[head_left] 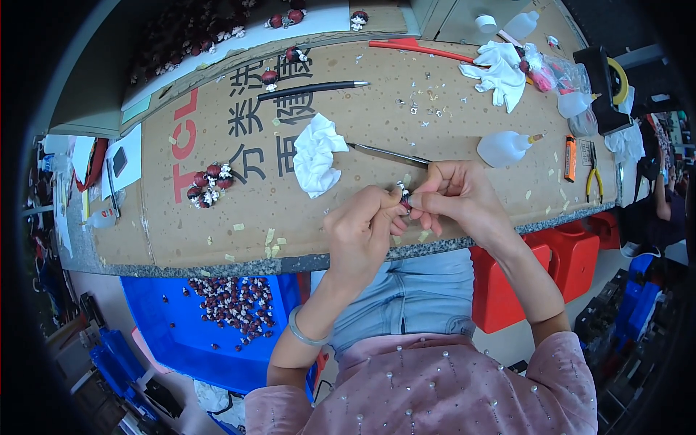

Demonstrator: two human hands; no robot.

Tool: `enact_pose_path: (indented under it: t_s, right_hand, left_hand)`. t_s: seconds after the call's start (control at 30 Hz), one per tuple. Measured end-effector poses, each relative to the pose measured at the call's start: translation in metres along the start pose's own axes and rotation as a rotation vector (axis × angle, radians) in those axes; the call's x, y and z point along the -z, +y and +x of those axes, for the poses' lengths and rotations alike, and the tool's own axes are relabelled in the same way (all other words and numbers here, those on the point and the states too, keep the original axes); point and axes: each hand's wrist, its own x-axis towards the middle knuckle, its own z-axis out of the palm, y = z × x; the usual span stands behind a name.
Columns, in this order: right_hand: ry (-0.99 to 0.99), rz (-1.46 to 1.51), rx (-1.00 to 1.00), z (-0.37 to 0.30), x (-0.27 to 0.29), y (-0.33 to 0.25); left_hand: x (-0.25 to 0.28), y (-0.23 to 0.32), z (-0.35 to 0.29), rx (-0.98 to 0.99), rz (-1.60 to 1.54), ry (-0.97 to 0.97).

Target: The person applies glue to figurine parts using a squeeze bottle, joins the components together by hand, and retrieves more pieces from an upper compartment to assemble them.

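Observation:
Close to the table's front edge, both my hands meet over one small doll figurine (405, 203) with a dark head and white parts. My left hand (362, 223) pinches it from the left side. The thumb and fingers of my right hand (458, 197) close on it from the right. My fingers cover much of it, so its details are hard to make out. Just beyond my hands lies a thin pointed tool (388, 154), its near end beside my right hand. A crumpled white cloth (317, 156) sits left of that tool.
Cardboard (210, 239) covers the table. A squeeze bottle (505, 148), orange box cutter (570, 159) and yellow-handled pliers (594, 181) are at right. Figurines (209, 185) cluster at left; a black pen (312, 90) lies farther back. Below, a blue bin (167, 341) holds many figurines.

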Motion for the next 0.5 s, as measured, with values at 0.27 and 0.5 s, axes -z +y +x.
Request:
enact_pose_path:
  t_s: [0.27, 0.5]
  right_hand:
    - [0.007, -0.011, 0.001, 0.0000, -0.0005, 0.0009]
    - [0.000, -0.007, 0.002, 0.0005, -0.0009, 0.0001]
  left_hand:
    - [-0.0011, 0.0007, -0.0008, 0.013, -0.003, 0.007]
    - [0.0002, -0.0002, -0.0010, 0.019, -0.007, 0.005]
